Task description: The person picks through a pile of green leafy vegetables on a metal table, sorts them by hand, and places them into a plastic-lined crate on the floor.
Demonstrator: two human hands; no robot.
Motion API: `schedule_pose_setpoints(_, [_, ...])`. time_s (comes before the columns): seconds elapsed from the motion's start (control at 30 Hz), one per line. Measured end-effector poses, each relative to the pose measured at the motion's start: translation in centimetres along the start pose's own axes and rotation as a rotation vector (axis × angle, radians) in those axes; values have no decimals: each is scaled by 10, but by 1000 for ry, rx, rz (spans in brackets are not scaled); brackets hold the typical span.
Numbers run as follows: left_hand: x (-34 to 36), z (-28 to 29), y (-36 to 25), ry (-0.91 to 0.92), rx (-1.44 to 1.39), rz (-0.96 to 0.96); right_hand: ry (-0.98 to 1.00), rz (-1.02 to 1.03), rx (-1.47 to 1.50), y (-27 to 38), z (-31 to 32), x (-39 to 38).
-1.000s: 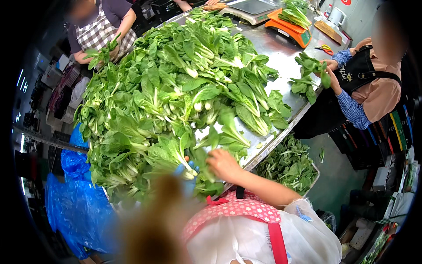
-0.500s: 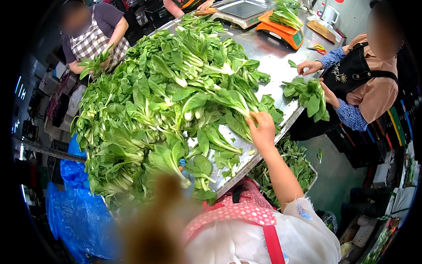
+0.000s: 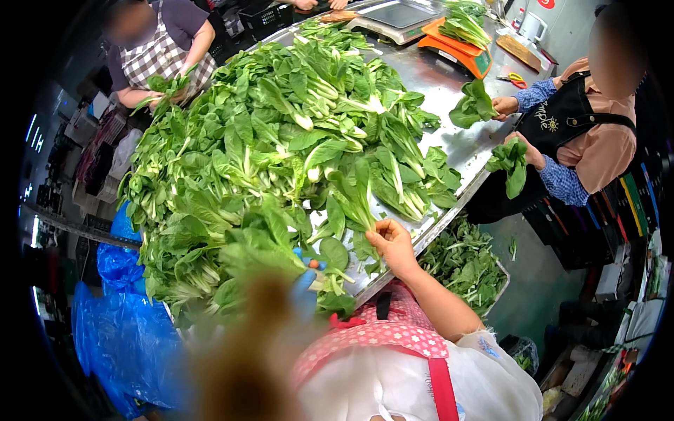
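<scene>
My right hand [image 3: 390, 244] is closed on the stem end of a leafy green [image 3: 354, 200], held above the near right edge of the metal table [image 3: 432, 84]. My left hand [image 3: 307, 277], in a blue glove with bare fingertips showing, is closed round another bunch of greens [image 3: 277, 235], just left of my right hand and partly hidden by leaves and a blurred brown shape. A large heap of greens with pale stems [image 3: 274, 119] covers much of the tabletop.
Co-workers stand at the left [image 3: 168, 49] and right [image 3: 583, 140], handling greens. Two scales [image 3: 390, 21] [image 3: 449, 56], scissors [image 3: 512, 79] and a board [image 3: 519, 52] lie at the back. Below the table are a container of greens [image 3: 460, 270] and blue plastic bags [image 3: 119, 337].
My right hand reached into the pile, then drew back down-left with a green in it. The right co-worker now holds greens in both hands, apart.
</scene>
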State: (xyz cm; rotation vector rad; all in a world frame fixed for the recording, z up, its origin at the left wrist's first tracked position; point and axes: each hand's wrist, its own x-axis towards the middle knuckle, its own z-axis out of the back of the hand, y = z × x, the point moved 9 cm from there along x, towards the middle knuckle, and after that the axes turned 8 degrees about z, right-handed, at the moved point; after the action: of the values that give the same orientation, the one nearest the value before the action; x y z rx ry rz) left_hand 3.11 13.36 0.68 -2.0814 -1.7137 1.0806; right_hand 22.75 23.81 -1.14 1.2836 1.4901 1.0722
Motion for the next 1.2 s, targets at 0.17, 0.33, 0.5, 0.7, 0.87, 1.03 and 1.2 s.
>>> schedule_pose_setpoints(0.17, [19,-8,17,-71,-201,79,1,-26,56,-12,-16,-22])
schedule_pose_setpoints(0.33, [16,-8,28,-184,-80,78,106,-8,50,-17,-40,-42])
schedule_pose_setpoints(0.5, [22,1,25,-202,31,-42,255,310,-390,18,-60,-53])
schedule_pose_setpoints(0.7, [19,17,27,-266,62,-63,228,307,-385,17,-57,-48])
schedule_pose_setpoints(0.87, [20,8,24,-307,26,-58,169,82,-196,-6,-51,-50])
schedule_pose_setpoints(1.03, [21,1,23,-294,-40,-74,115,202,-274,12,-44,-49])
schedule_pose_setpoints(1.2, [26,16,36,-287,-68,-60,184,629,-509,51,-55,-54])
